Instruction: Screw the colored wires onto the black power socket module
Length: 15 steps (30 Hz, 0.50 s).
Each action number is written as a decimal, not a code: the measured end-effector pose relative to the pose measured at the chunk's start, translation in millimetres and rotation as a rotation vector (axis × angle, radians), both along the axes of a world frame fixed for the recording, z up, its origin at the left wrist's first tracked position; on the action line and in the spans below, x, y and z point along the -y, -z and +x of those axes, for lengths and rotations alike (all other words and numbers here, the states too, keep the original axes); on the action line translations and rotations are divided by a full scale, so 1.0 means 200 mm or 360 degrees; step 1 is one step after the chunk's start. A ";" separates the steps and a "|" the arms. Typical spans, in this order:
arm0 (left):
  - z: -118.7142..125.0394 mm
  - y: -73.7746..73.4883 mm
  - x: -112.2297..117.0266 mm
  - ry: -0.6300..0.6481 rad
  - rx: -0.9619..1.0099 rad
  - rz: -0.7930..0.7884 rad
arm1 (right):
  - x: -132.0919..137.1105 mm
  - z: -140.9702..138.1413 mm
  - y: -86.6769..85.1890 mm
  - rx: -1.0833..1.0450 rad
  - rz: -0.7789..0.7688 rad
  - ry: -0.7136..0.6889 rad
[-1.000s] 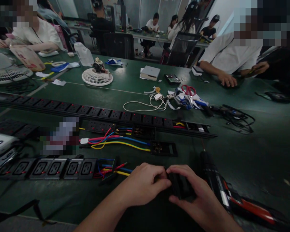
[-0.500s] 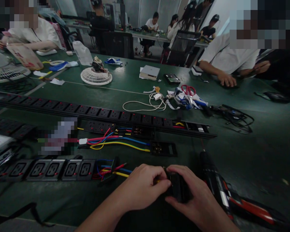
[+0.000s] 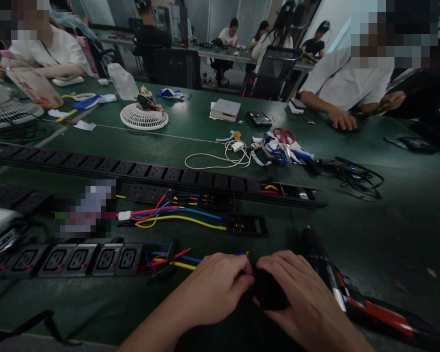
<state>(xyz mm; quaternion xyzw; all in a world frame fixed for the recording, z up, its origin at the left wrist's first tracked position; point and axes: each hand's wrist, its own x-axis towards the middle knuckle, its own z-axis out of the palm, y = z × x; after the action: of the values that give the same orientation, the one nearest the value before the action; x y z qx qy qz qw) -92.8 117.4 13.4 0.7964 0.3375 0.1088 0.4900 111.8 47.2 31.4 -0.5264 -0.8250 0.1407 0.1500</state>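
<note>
Black part (image 3: 272, 293) is near the drill (image 3: 374, 312), held in our R hand (image 3: 297, 286). Since a sec ago, that hand's rolled over it, so we see less of the work. Can't tell what our L hand (image 3: 222, 283) has in its grip.

Left hand (image 3: 223, 286) in a thumb-and-finger pinch, right hand (image 3: 297, 288) curved just beside it, both forearms (image 3: 168, 320) aslant

Black block (image 3: 273, 293), yellow wire (image 3: 183, 265), green table (image 3: 396, 230), drill (image 3: 374, 310) — black, orange-red
</note>
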 end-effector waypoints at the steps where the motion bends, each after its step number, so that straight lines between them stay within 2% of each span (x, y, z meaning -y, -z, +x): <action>1: 0.00 0.00 -0.01 0.0025 0.0016 -0.0016 | 0.00 0.00 0.00 -0.0026 -0.0032 -0.0005; 9: -0.05 0.05 -0.05 0.0152 0.0243 -0.0184 | 0.05 0.05 0.10 -0.0448 -0.0582 0.0134; 15: -0.05 0.06 -0.05 0.0151 0.0247 -0.0208 | 0.03 0.05 0.11 -0.0700 -0.0699 0.0162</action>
<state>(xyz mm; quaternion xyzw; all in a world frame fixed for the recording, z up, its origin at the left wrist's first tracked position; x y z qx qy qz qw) -102.6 127.4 2.2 0.7670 0.2669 0.1245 0.5701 121.8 40.4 9.7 -0.5438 -0.6952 0.4184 0.2145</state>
